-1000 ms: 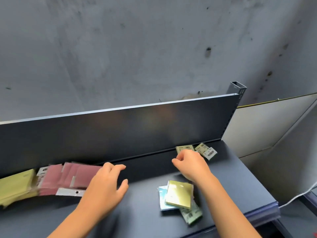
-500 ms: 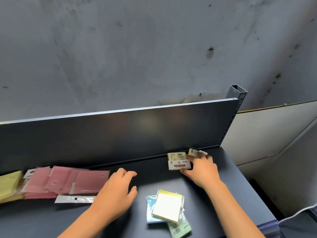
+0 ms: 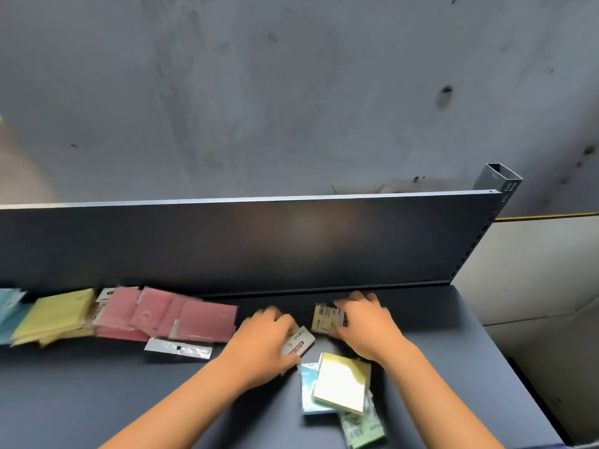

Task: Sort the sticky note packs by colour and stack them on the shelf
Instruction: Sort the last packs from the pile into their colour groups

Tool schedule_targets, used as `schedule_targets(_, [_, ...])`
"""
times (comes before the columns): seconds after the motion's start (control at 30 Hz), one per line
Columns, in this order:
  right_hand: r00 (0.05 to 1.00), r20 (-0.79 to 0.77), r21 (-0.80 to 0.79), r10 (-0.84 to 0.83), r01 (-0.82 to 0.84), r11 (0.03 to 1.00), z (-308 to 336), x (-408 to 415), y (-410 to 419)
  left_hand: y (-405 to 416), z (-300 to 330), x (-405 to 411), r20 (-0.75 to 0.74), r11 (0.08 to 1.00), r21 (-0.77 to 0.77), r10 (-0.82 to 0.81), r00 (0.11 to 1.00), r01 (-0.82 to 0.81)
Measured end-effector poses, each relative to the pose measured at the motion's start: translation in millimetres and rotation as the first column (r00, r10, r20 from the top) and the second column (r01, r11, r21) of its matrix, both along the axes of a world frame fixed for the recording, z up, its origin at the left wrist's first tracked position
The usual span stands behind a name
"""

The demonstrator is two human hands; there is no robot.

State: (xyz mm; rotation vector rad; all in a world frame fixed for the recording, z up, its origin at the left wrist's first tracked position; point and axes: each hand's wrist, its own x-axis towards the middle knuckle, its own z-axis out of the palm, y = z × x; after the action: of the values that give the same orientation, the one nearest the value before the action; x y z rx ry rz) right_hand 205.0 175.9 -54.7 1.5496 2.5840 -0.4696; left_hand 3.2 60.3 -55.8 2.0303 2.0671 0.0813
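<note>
Header card (image 3: pixel 299 346) under the left hand (image 3: pixel 264 346): red band with white capitals, readable as "…KY NOTE"; the first letters are covered by the hand.
Pack (image 3: pixel 325 319) held by the right hand (image 3: pixel 364 325): printed label with dark blocks of small type, too blurred to read.
Green pack (image 3: pixel 361 429) at the near edge: dark printed lines, not legible.
Pink packs (image 3: pixel 168 314): small round marks, no readable letters.

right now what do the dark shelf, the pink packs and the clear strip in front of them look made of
The dark blue-grey shelf looks like painted sheet metal with a matte finish: its back panel has a thin folded rim and a slotted upright. The flat pink sticky note packs seem paper in glossy film. The clear strip looks like plastic film, shiny, with a punched hole.
</note>
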Motion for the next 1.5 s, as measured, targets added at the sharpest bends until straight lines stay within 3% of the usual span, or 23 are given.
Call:
schedule_targets(0.13, [1.0, 0.002, 0.011, -0.01, 0.01, 1.0, 3, -16, 1, -11, 4, -11, 0.227, 0.99, -0.044, 0.143, 0.963, -0.137])
schedule_targets(0.27, [0.984, -0.175, -0.023, 0.025, -0.029, 0.999, 23, -50, -12, -35, 8, -31, 0.395, 0.977, -0.044, 0.209, 0.894, -0.209])
schedule_targets(0.33, [0.956, -0.289, -0.046, 0.044, -0.06, 0.997, 39, -77, -27, -50, 13, -46, 0.526, 0.957, -0.089, 0.281, 0.803, -0.276])
schedule_targets(0.47, [0.879, -0.475, -0.053, 0.034, -0.068, 0.996, 66, -135, -57, -88, 35, -82, 0.742, 0.861, -0.189, 0.44, 0.505, -0.472])
schedule_targets(0.53, [0.835, -0.55, -0.091, 0.016, -0.079, 0.993, 73, -164, -73, -112, 44, -108, 0.762, 0.837, -0.18, 0.451, 0.464, -0.517])
schedule_targets(0.73, [0.765, -0.639, -0.091, 0.082, -0.181, 0.979, 75, -269, -123, -181, 53, -220, 0.737, 0.732, 0.0, 0.461, 0.495, -0.681])
schedule_targets(0.87, [0.71, -0.701, -0.056, 0.064, -0.145, 0.988, 70, -332, -151, -197, 52, -310, 0.643, 0.608, 0.297, 0.443, 0.625, -0.736])
schedule_targets(0.93, [0.693, -0.719, -0.029, 0.055, -0.108, 0.994, 66, -361, -159, -199, 56, -345, 0.627, 0.603, 0.355, 0.413, 0.66, -0.714])
schedule_targets(1.07, [0.657, -0.751, 0.037, 0.06, -0.049, 0.998, 62, -403, -169, -192, 46, -392, 0.42, 0.731, 0.521, 0.231, 0.878, -0.441])
schedule_targets(1.17, [0.637, -0.767, 0.099, 0.073, 0.006, 0.995, 62, -425, -171, -183, 32, -408, 0.113, 0.876, 0.466, 0.078, 0.991, -0.122])
schedule_targets(1.27, [0.697, -0.695, 0.247, 0.178, -0.001, 0.969, 52, -439, -169, -181, 20, -413, -0.119, 0.92, 0.373, -0.084, 0.989, 0.123])
schedule_targets(1.4, [0.763, -0.587, 0.335, 0.271, -0.077, 0.939, 29, -451, -169, -191, 15, -417, -0.135, 0.935, 0.301, -0.153, 0.979, 0.188])
schedule_targets(1.5, [0.781, -0.542, 0.396, 0.311, -0.089, 0.914, 19, -457, -172, -199, 18, -423, -0.122, 0.918, 0.346, -0.162, 0.979, 0.195])
